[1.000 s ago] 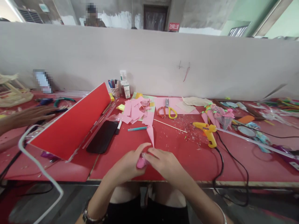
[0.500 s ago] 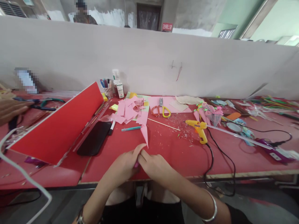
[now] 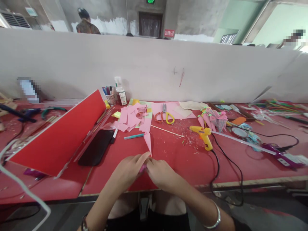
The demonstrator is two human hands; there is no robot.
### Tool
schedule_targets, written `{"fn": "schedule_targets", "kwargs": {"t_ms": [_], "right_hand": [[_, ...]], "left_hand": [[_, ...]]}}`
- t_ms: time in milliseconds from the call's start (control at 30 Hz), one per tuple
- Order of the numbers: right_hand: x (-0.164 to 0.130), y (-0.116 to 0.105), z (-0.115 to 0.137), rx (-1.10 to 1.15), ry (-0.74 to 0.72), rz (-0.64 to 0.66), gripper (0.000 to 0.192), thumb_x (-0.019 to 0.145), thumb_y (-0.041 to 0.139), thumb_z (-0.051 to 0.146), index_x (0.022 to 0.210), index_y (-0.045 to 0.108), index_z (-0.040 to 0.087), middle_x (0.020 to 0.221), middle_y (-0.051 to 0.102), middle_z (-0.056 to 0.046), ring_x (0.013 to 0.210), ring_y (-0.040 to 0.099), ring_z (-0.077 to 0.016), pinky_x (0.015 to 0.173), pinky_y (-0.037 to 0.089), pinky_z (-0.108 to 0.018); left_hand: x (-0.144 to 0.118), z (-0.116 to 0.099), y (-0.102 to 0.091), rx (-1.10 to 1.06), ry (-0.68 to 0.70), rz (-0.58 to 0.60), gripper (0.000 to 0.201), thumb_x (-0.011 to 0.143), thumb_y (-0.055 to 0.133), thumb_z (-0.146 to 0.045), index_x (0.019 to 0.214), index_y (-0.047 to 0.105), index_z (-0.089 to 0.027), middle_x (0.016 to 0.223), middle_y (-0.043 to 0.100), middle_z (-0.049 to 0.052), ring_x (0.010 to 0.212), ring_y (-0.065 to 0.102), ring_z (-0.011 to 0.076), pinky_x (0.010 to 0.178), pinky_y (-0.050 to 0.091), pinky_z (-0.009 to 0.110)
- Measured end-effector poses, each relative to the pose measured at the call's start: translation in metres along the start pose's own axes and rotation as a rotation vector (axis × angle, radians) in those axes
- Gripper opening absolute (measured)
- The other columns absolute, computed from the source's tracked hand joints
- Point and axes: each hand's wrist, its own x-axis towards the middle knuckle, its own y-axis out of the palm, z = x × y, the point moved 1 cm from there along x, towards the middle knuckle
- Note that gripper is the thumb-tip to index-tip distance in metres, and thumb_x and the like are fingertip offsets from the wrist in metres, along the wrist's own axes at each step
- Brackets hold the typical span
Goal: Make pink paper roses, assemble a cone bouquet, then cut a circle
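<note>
My left hand (image 3: 131, 166) and my right hand (image 3: 160, 171) meet above the near edge of the red table, fingertips pressed together. Between them is a piece of pink paper (image 3: 142, 168), mostly hidden by the fingers, so its shape is unclear. Just beyond the fingertips lies a rolled pink paper cone (image 3: 147, 141), its narrow end pointing toward me. The cone's wide end is by a teal pen (image 3: 133, 136). Farther back is a pile of cut pink paper pieces (image 3: 130, 118), and scissors (image 3: 164, 113) with red and yellow handles rest on a pink sheet.
A yellow glue gun (image 3: 204, 136) lies to the right, its black cord hanging over the edge. Finished pink cones (image 3: 211, 118) sit behind it. On the left are a black phone (image 3: 96, 150) and a leaning red board (image 3: 64, 136). A thin stick (image 3: 167, 131) crosses the middle.
The camera has tilted up slightly, shifting the scene lower. My hands stay together with the pink paper between them. A hand at the far left has gone out of view.
</note>
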Motion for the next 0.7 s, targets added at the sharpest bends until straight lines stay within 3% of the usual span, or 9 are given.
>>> {"fn": "schedule_targets", "kwargs": {"t_ms": [133,300,433,567,700], "right_hand": [[0.005,0.006,-0.003,0.346,0.072,-0.096,0.028,0.085,0.032,0.016,0.101,0.054,0.013,0.099,0.064,-0.012,0.087,0.062,-0.0228,0.073,0.045,-0.032],[0.006,0.01,-0.006,0.602,-0.072,-0.151,0.026,0.076,0.045,0.01,0.098,0.057,0.013,0.103,0.061,-0.012,0.093,0.057,-0.0194,0.082,0.041,-0.03],[0.006,0.011,-0.008,0.654,-0.115,-0.142,0.02,0.073,0.049,0.013,0.09,0.059,0.012,0.086,0.063,-0.008,0.073,0.054,-0.0154,0.07,0.042,-0.027],[0.008,0.012,-0.004,0.959,-0.178,-0.147,0.011,0.071,0.052,0.019,0.077,0.06,0.013,0.069,0.057,0.0,0.06,0.046,-0.0099,0.059,0.039,-0.021],[0.014,0.016,0.005,1.185,-0.148,-0.19,0.008,0.066,0.057,0.022,0.067,0.056,0.014,0.063,0.05,0.003,0.059,0.043,-0.0089,0.058,0.037,-0.021]], "left_hand": [[0.003,-0.002,0.001,0.134,-0.047,0.012,0.044,0.073,0.05,-0.009,0.117,0.048,-0.015,0.089,0.068,0.01,0.07,0.065,0.0182,0.06,0.051,0.027],[-0.005,-0.003,0.003,0.156,-0.065,0.037,0.046,0.073,0.048,-0.006,0.118,0.048,-0.016,0.085,0.068,0.008,0.066,0.064,0.0168,0.058,0.051,0.025],[-0.014,-0.005,0.004,0.091,-0.079,-0.023,0.047,0.075,0.044,-0.008,0.121,0.045,-0.018,0.087,0.068,0.007,0.067,0.063,0.014,0.061,0.05,0.022],[-0.019,-0.005,0.001,0.016,-0.071,-0.154,0.035,0.08,0.039,-0.014,0.113,0.052,-0.018,0.081,0.069,0.007,0.064,0.064,0.0144,0.057,0.049,0.021],[-0.023,0.0,0.0,0.008,-0.036,-0.297,0.031,0.084,0.033,-0.019,0.098,0.06,-0.017,0.077,0.069,0.008,0.061,0.064,0.0156,0.052,0.049,0.022]]}}
